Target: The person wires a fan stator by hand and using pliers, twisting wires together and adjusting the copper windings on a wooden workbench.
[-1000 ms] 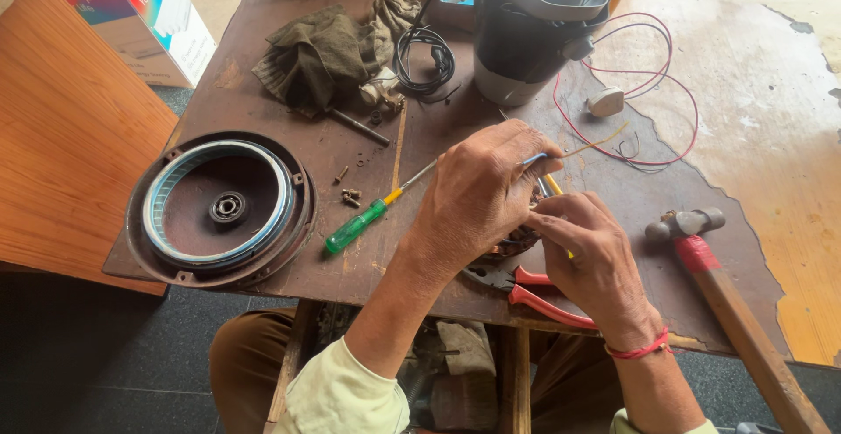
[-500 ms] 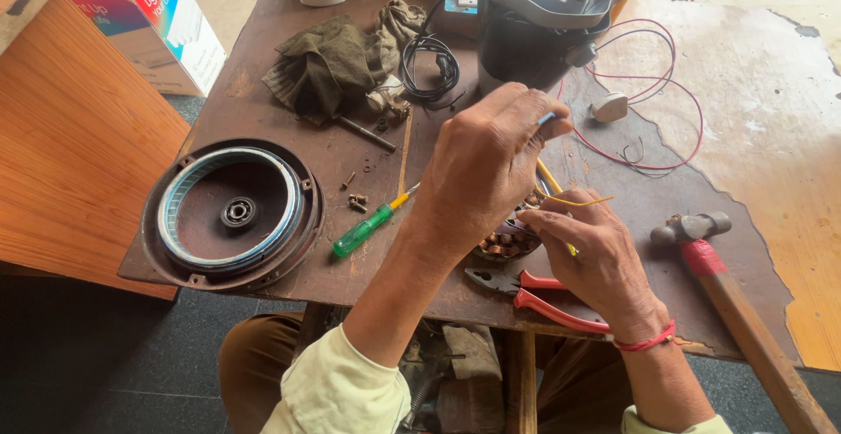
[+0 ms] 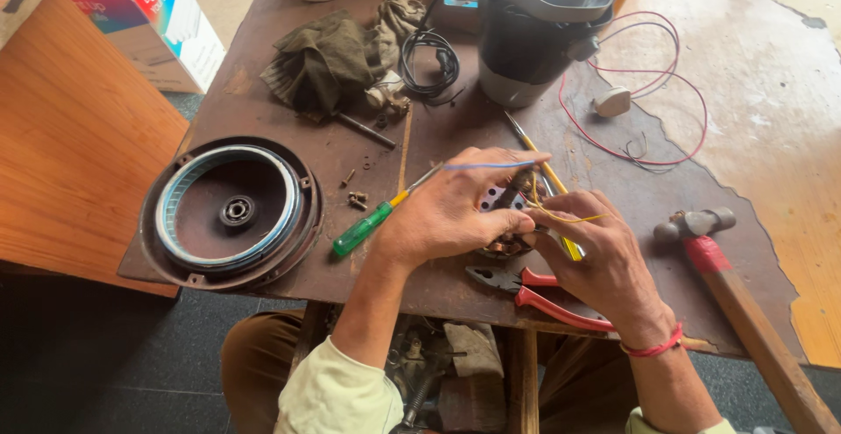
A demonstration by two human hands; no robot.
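— What have you got in your fingers there?

— My left hand (image 3: 442,215) is pinched shut on a thin blue wire (image 3: 491,166), drawn out level toward the right. My right hand (image 3: 600,254) is closed round the small wound part (image 3: 504,224) the wire runs from, holding it just above the table's (image 3: 263,110) near edge. A yellow wire (image 3: 561,217) loops out over my right fingers.

— Is the blue one still joined to the winding?

— I think so, but my hands cover the joint, so I can't say for sure.

— What's lying around you?

— Red pliers (image 3: 534,294) right under my hands, a green screwdriver (image 3: 372,224) just left of my left hand, a hammer (image 3: 727,285) off to the right. The round housing (image 3: 229,213) sits well to the left, with loose screws (image 3: 355,197) between it and the screwdriver. Farther back, a rag (image 3: 324,62), a black cord (image 3: 434,62) and the motor body (image 3: 543,22) with its red wire (image 3: 648,92).

— What worries you?

— Pulling too hard. The wire is thin; a sharp tug could snap it or tear it off the winding. And the part is near the edge, so a slip of my right hand might send it to the floor.
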